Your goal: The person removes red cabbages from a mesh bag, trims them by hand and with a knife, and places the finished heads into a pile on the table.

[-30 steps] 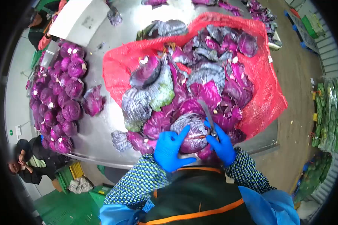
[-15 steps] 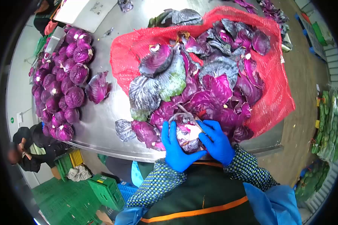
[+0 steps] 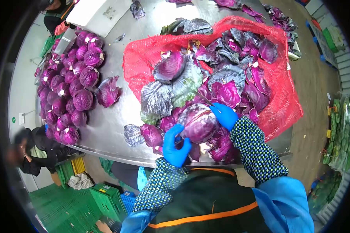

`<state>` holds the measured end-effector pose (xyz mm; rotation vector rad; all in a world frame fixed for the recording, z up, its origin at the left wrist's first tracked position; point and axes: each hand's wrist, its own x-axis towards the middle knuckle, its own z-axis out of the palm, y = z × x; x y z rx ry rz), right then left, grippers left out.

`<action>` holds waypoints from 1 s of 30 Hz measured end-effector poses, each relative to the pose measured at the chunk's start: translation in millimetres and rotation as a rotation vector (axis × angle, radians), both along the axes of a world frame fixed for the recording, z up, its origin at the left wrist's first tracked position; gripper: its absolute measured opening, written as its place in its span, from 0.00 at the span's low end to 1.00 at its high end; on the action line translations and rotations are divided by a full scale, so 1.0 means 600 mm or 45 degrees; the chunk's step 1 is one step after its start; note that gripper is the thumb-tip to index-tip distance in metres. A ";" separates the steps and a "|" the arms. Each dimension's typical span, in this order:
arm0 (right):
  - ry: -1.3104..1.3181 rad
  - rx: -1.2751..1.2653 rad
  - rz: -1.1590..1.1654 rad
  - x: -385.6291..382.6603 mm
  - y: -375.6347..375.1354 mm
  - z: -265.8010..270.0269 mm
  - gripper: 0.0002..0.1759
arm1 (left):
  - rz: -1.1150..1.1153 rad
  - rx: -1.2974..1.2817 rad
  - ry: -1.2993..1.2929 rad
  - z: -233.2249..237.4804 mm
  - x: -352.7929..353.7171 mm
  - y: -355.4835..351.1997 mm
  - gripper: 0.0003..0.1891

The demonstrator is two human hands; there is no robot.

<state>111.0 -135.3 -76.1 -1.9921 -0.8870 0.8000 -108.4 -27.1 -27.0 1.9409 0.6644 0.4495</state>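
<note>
A red cabbage [image 3: 199, 122] with a whitish, veined top lies in front of me on a heap of loose purple leaves [image 3: 226, 93]. Against its lower left side my left hand [image 3: 175, 146], in a blue glove, is curled with fingertips and thumb touching it. My right hand [image 3: 224, 115], gloved too, is at the cabbage's upper right, closed round a knife [image 3: 203, 98] whose thin blade points up and left over the leaves. The knife's handle is hidden in the glove. Beneath the leaves spreads a red mesh sack [image 3: 138, 52].
Many red cabbages [image 3: 72, 83] are piled at the left of the metal table [image 3: 109, 128], beside a single loose leaf [image 3: 107, 91]. A white box [image 3: 99, 15] stands at the far left. Green crates [image 3: 109, 200] are on the floor; another person [image 3: 41, 151] is at the left.
The cabbage has turned, its pale cut end no longer facing up. My right hand has moved up and away from my left with the knife; my left hand has shifted slightly down. The view has shifted slightly.
</note>
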 end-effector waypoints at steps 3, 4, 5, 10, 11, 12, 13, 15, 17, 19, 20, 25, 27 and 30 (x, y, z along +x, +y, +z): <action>0.187 0.009 -0.114 -0.019 0.000 0.020 0.16 | 0.045 -0.062 -0.007 -0.009 -0.034 0.020 0.35; 0.208 0.052 -0.169 -0.033 0.000 0.030 0.16 | 0.047 0.382 0.114 0.055 -0.012 0.013 0.41; 0.211 0.021 -0.247 -0.052 0.003 0.054 0.15 | 0.042 0.299 0.055 0.080 0.009 0.000 0.44; 0.198 0.100 -0.152 -0.078 0.031 0.054 0.15 | 0.032 0.346 0.156 0.045 0.021 0.002 0.48; 0.233 0.106 -0.200 -0.076 0.041 0.042 0.15 | 0.037 0.260 0.136 0.037 0.022 0.017 0.47; 0.270 0.114 -0.238 -0.077 0.054 0.037 0.15 | 0.051 0.179 0.115 0.028 0.020 0.034 0.46; 0.261 0.134 -0.223 -0.083 0.066 0.024 0.15 | 0.082 0.034 0.066 0.021 0.019 0.048 0.44; 0.364 0.271 -0.436 -0.090 0.090 -0.005 0.14 | 0.127 -0.045 0.084 0.016 0.022 0.065 0.43; 0.407 0.274 -0.473 -0.090 0.103 -0.016 0.13 | 0.193 -0.223 0.103 0.004 0.018 0.070 0.42; 0.395 0.258 -0.549 -0.088 0.104 -0.009 0.11 | 0.185 -0.155 0.092 0.005 0.022 0.067 0.42; 0.387 0.271 -0.546 -0.084 0.104 -0.024 0.11 | 0.184 -0.097 0.078 0.005 0.027 0.064 0.41; 0.569 0.293 -0.628 -0.075 0.110 -0.057 0.10 | 0.195 0.033 0.076 0.006 0.031 0.053 0.42; 0.585 0.306 -0.639 -0.075 0.108 -0.056 0.11 | 0.214 0.031 0.064 0.006 0.025 0.046 0.42; 0.645 0.325 -0.655 -0.079 0.111 -0.049 0.10 | 0.247 0.048 0.049 0.003 0.014 0.046 0.41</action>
